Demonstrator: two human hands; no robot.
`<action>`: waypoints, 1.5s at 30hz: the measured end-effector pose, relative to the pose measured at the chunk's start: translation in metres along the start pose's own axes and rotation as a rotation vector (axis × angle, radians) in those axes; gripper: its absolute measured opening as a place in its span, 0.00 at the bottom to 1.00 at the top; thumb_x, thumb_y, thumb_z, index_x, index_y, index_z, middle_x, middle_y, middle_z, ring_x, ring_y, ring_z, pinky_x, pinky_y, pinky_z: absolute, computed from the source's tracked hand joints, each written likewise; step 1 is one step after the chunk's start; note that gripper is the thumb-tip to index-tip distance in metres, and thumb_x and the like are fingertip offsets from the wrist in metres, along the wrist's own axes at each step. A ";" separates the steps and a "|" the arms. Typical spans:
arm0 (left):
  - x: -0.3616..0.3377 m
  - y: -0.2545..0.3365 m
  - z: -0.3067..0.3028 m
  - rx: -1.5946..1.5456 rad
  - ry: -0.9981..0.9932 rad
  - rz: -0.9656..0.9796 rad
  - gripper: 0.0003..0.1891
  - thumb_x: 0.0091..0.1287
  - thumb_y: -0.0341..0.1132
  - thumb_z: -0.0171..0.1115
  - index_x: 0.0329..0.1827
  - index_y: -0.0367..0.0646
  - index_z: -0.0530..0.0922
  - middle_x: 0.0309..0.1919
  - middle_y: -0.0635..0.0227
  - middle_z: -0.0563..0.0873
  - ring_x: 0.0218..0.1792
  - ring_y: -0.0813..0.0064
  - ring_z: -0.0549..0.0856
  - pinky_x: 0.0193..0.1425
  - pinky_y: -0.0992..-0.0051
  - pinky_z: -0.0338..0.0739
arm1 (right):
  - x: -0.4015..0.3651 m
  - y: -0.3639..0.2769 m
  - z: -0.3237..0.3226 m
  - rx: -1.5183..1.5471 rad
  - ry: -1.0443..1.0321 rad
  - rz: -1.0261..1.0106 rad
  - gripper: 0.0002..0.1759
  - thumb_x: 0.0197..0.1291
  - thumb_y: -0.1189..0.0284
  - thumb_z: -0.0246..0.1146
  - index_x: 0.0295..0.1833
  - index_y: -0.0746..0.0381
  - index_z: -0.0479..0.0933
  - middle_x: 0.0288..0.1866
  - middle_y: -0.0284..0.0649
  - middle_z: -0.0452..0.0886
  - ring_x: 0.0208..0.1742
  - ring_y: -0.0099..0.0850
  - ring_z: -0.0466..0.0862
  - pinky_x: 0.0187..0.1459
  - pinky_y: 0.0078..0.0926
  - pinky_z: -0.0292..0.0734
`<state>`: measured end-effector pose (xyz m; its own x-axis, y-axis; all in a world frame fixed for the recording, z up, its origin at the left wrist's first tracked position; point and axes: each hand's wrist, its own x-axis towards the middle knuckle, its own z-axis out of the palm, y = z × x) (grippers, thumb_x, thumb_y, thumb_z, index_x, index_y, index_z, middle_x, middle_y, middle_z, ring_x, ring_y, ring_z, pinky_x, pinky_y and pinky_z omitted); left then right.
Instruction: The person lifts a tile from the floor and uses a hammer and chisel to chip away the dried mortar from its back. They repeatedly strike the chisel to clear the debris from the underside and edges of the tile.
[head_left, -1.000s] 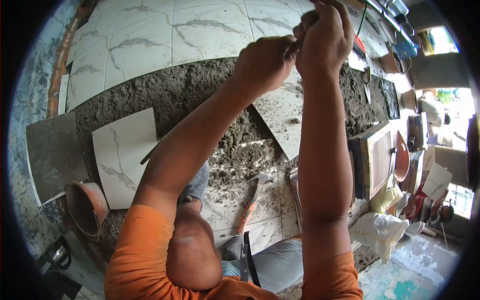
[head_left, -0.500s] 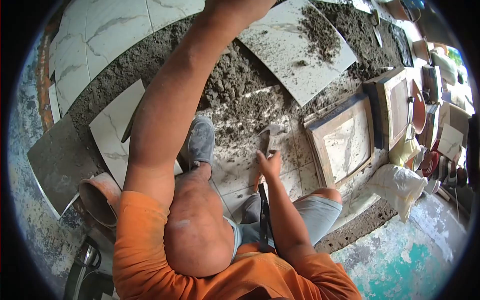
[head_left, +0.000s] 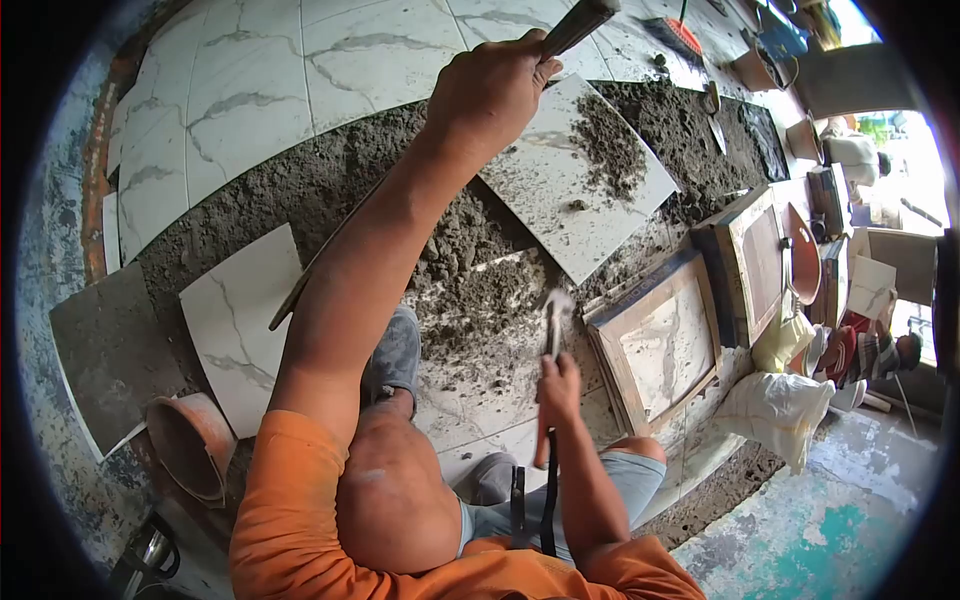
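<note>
My left hand [head_left: 488, 95] reaches far forward, its fingers wrapped round a long dark bar [head_left: 578, 28]. The bar's other end shows beside my forearm, above the mortar. In my right hand [head_left: 560, 388] is a hammer [head_left: 553, 330], its head up and slightly blurred, its orange grip below the hand. Grey mortar [head_left: 465, 235] lies in a rough strip beneath my left arm. Right of it sits a marbled tile [head_left: 550, 180] with mortar crumbs on it. Another white tile [head_left: 235, 330] lies left of my shoe.
Laid marbled tiles [head_left: 370, 50] stretch across the top. A bucket [head_left: 190, 450] and a grey tile [head_left: 110, 350] are at left. Framed panels [head_left: 665, 345], a white sack [head_left: 775, 410] and a trowel [head_left: 716, 125] are at right. A person [head_left: 855, 158] is in the right background.
The view has shifted, showing more of the laid tiles. My left hand and the bar's upper end have come into view. The hammer has turned more upright in my right hand.
</note>
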<state>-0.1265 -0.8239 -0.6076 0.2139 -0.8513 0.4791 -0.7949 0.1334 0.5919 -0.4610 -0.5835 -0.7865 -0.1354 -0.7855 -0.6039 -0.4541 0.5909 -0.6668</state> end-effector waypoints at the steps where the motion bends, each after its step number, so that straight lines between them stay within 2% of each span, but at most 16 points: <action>1: 0.001 -0.001 0.001 -0.005 0.000 -0.005 0.16 0.80 0.50 0.58 0.55 0.50 0.84 0.28 0.56 0.89 0.32 0.50 0.90 0.37 0.55 0.85 | -0.007 -0.047 -0.017 0.019 -0.033 -0.062 0.08 0.76 0.70 0.59 0.42 0.63 0.75 0.26 0.34 0.75 0.22 0.25 0.75 0.22 0.28 0.72; 2: 0.002 -0.002 0.004 0.017 0.044 0.029 0.15 0.80 0.50 0.58 0.55 0.50 0.84 0.28 0.56 0.89 0.32 0.50 0.90 0.38 0.54 0.85 | 0.004 -0.066 -0.033 -0.031 -0.012 -0.359 0.08 0.77 0.69 0.59 0.45 0.61 0.75 0.29 0.32 0.75 0.24 0.21 0.74 0.22 0.23 0.69; 3: -0.001 -0.003 0.006 0.039 0.082 0.061 0.15 0.79 0.50 0.59 0.55 0.51 0.83 0.28 0.56 0.89 0.32 0.50 0.90 0.38 0.54 0.85 | -0.015 -0.132 -0.046 0.113 -0.055 -0.242 0.07 0.79 0.67 0.58 0.50 0.59 0.74 0.31 0.31 0.75 0.24 0.18 0.73 0.21 0.19 0.65; 6: -0.004 0.006 0.000 0.064 0.025 0.071 0.13 0.79 0.45 0.58 0.51 0.45 0.81 0.30 0.56 0.89 0.34 0.50 0.90 0.37 0.52 0.84 | -0.033 -0.263 -0.079 -0.119 0.230 -0.939 0.13 0.81 0.66 0.56 0.57 0.65 0.75 0.25 0.26 0.72 0.22 0.14 0.70 0.21 0.17 0.63; 8: -0.003 0.002 0.005 0.048 0.035 0.066 0.13 0.79 0.47 0.58 0.54 0.49 0.81 0.30 0.56 0.89 0.33 0.50 0.90 0.37 0.53 0.85 | -0.060 -0.329 -0.085 0.037 0.241 -1.070 0.16 0.80 0.66 0.57 0.59 0.69 0.77 0.23 0.25 0.71 0.21 0.12 0.68 0.22 0.15 0.60; 11: -0.002 -0.001 0.006 0.035 0.018 0.051 0.14 0.80 0.50 0.58 0.56 0.53 0.82 0.30 0.55 0.89 0.34 0.49 0.90 0.38 0.53 0.85 | -0.064 -0.363 -0.095 -0.377 0.355 -1.257 0.16 0.79 0.66 0.59 0.60 0.68 0.79 0.24 0.27 0.75 0.23 0.16 0.72 0.25 0.18 0.63; 19: 0.000 0.000 0.000 0.076 0.007 0.068 0.13 0.79 0.46 0.58 0.53 0.48 0.83 0.31 0.55 0.89 0.35 0.49 0.90 0.39 0.52 0.85 | -0.069 -0.382 -0.089 -0.288 0.309 -1.122 0.19 0.74 0.66 0.66 0.61 0.69 0.81 0.26 0.29 0.80 0.25 0.15 0.70 0.26 0.21 0.64; 21: 0.002 0.006 -0.005 -0.004 0.019 0.016 0.12 0.76 0.40 0.61 0.50 0.39 0.82 0.30 0.49 0.88 0.33 0.44 0.89 0.38 0.50 0.84 | -0.062 -0.389 -0.087 -0.615 0.313 -1.214 0.16 0.78 0.66 0.61 0.61 0.64 0.83 0.24 0.23 0.72 0.24 0.11 0.65 0.24 0.19 0.58; 27: 0.003 0.008 -0.006 -0.041 -0.039 -0.003 0.11 0.75 0.39 0.64 0.43 0.39 0.85 0.32 0.53 0.89 0.31 0.49 0.88 0.38 0.55 0.83 | -0.058 -0.376 -0.070 -0.349 0.332 -1.179 0.18 0.76 0.65 0.64 0.64 0.64 0.82 0.25 0.27 0.76 0.26 0.11 0.67 0.26 0.17 0.59; 29: 0.004 -0.010 0.007 0.103 0.013 0.069 0.20 0.80 0.54 0.57 0.52 0.47 0.85 0.33 0.54 0.90 0.35 0.48 0.90 0.39 0.55 0.84 | -0.062 -0.380 -0.073 -0.457 0.380 -1.168 0.18 0.77 0.65 0.63 0.64 0.63 0.83 0.22 0.27 0.74 0.23 0.11 0.65 0.24 0.18 0.59; 31: 0.003 -0.009 0.008 0.132 -0.004 0.070 0.21 0.80 0.55 0.57 0.54 0.48 0.86 0.34 0.53 0.91 0.36 0.48 0.90 0.39 0.55 0.84 | -0.053 -0.395 -0.081 -0.526 0.188 -1.107 0.16 0.74 0.65 0.61 0.52 0.69 0.81 0.27 0.33 0.79 0.27 0.24 0.78 0.32 0.28 0.73; 34: 0.005 -0.010 0.010 0.173 0.025 0.042 0.20 0.78 0.56 0.58 0.55 0.51 0.87 0.33 0.54 0.91 0.35 0.48 0.90 0.38 0.54 0.83 | -0.090 -0.394 -0.072 -0.519 0.433 -1.129 0.17 0.73 0.66 0.64 0.54 0.71 0.80 0.29 0.34 0.80 0.30 0.21 0.77 0.32 0.26 0.72; 35: 0.002 -0.009 0.010 0.171 0.019 0.033 0.20 0.78 0.56 0.58 0.55 0.51 0.87 0.33 0.54 0.91 0.35 0.48 0.90 0.38 0.54 0.83 | -0.087 -0.393 -0.077 -0.228 0.313 -1.069 0.16 0.73 0.69 0.64 0.56 0.70 0.80 0.28 0.32 0.79 0.30 0.19 0.74 0.32 0.24 0.70; 37: 0.001 0.000 0.004 0.116 -0.002 0.043 0.14 0.78 0.48 0.60 0.51 0.49 0.84 0.33 0.54 0.90 0.37 0.48 0.90 0.42 0.51 0.85 | -0.068 -0.388 -0.083 -0.464 0.377 -1.136 0.17 0.77 0.65 0.63 0.63 0.62 0.83 0.21 0.27 0.75 0.22 0.11 0.66 0.25 0.19 0.60; 41: 0.004 -0.002 0.003 0.214 -0.134 0.014 0.14 0.77 0.49 0.61 0.50 0.50 0.86 0.35 0.54 0.91 0.39 0.46 0.90 0.43 0.51 0.85 | -0.044 -0.378 -0.087 -0.688 0.344 -1.321 0.14 0.75 0.65 0.65 0.58 0.61 0.85 0.23 0.29 0.77 0.21 0.14 0.68 0.25 0.22 0.64; 45: -0.001 -0.009 0.005 0.159 -0.107 0.014 0.19 0.78 0.55 0.60 0.51 0.50 0.87 0.32 0.57 0.90 0.37 0.50 0.90 0.42 0.54 0.82 | -0.054 -0.375 -0.065 -0.241 0.658 -1.263 0.14 0.73 0.71 0.62 0.55 0.71 0.81 0.27 0.36 0.81 0.27 0.25 0.78 0.32 0.28 0.73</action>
<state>-0.1227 -0.8269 -0.6170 0.1473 -0.9001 0.4100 -0.8790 0.0710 0.4715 -0.3410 -0.7750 -0.4752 0.1180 -0.7299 0.6733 -0.7003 -0.5419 -0.4647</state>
